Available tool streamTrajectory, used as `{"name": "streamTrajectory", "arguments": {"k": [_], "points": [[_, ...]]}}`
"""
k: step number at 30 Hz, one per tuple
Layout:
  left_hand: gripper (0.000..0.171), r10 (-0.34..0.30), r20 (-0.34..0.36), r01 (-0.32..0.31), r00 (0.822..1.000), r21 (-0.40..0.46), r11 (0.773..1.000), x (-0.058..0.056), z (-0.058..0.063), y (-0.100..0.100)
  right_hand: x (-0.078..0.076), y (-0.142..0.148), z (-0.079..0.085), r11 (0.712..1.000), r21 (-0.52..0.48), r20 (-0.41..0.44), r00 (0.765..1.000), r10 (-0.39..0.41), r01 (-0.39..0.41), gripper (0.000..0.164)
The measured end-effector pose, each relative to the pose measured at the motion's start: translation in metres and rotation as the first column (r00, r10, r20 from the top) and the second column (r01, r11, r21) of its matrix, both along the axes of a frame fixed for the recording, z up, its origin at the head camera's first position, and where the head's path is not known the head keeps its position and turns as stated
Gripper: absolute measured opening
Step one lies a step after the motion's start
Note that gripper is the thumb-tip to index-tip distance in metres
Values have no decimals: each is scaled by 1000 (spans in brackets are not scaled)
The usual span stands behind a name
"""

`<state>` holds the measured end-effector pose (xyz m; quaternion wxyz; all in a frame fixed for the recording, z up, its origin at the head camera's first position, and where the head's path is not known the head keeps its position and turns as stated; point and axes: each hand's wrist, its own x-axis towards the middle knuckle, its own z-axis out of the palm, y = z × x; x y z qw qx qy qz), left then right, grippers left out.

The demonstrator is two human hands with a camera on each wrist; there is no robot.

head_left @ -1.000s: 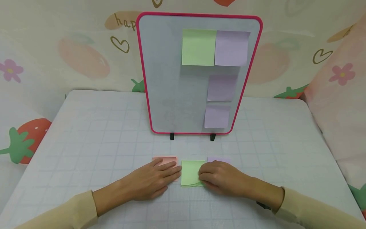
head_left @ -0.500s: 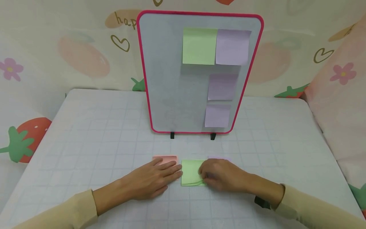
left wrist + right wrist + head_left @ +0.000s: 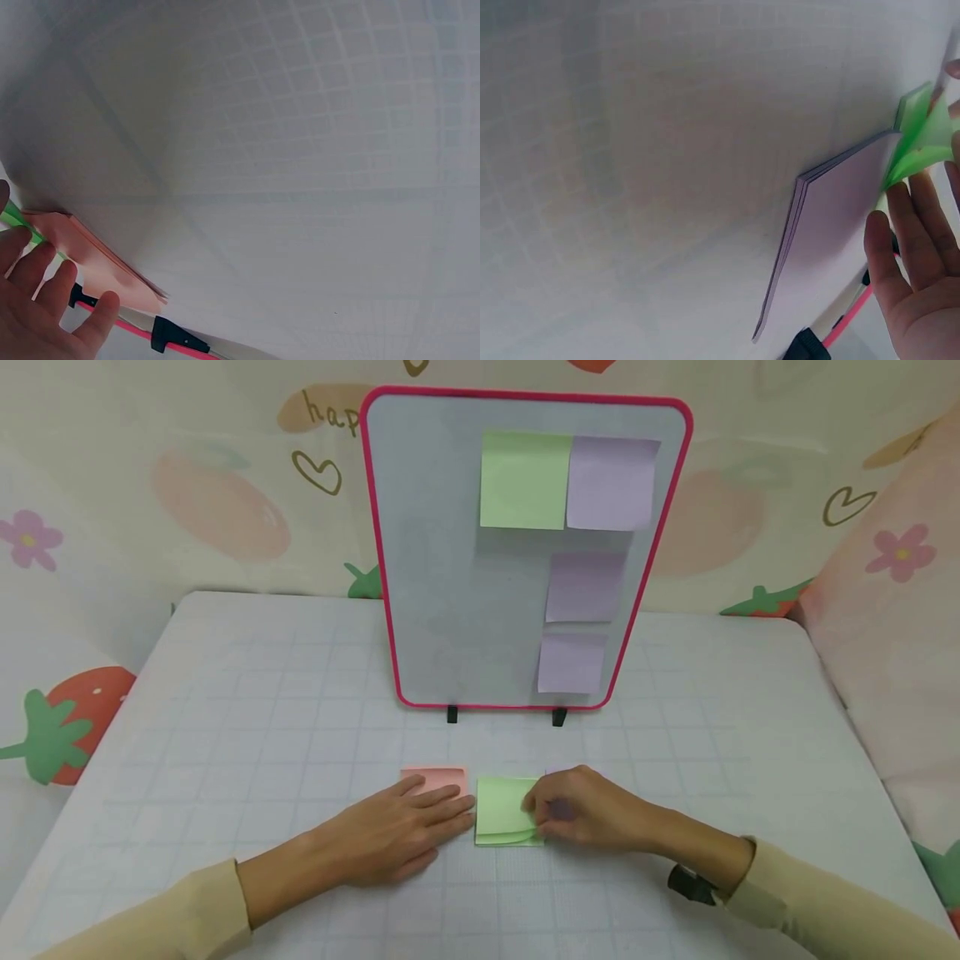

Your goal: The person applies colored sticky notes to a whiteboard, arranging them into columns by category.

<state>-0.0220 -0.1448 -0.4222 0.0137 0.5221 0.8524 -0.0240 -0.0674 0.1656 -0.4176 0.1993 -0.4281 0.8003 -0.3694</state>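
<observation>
A pad of green sticky notes (image 3: 501, 803) lies on the table between a pink pad (image 3: 444, 776) and a purple pad (image 3: 832, 206). My right hand (image 3: 588, 810) pinches the right side of the top green sticky note, near its lower corner, and that sheet bends up off the pad. Its fingertips are partly cut off in the right wrist view. My left hand (image 3: 397, 832) rests flat on the pink pad with spread fingers, their tips near the green pad's left edge. In the head view, the right hand covers most of the purple pad.
Behind the pads stands a whiteboard (image 3: 450, 568) with a pink frame and black feet (image 3: 452, 715). It bears a green note (image 3: 525, 481), a purple note (image 3: 613, 483) beside it, and two more purple notes lower down. A white gridded cloth (image 3: 300, 693) covers the table.
My right hand has risen slightly and turned, lifting the lower right part of the green sheet further from its pad. The left hand stays almost still on the pink pad.
</observation>
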Motion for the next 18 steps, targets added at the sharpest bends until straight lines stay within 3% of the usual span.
{"name": "streamTrajectory", "arguments": {"k": [5,13,18], "points": [[51,-7,-5,7,1000,5,1000,1,0,0,-1,0,-1,999,-11,62,998,-30,31,24],[51,-4,4,4,1000,-1,1000,2,-2,1,-1,0,-2,999,-19,83,995,-50,51,23],[51,-14,-25,14,1000,-5,1000,2,-2,2,-1,1,-1,998,-32,78,995,-58,61,21]]}}
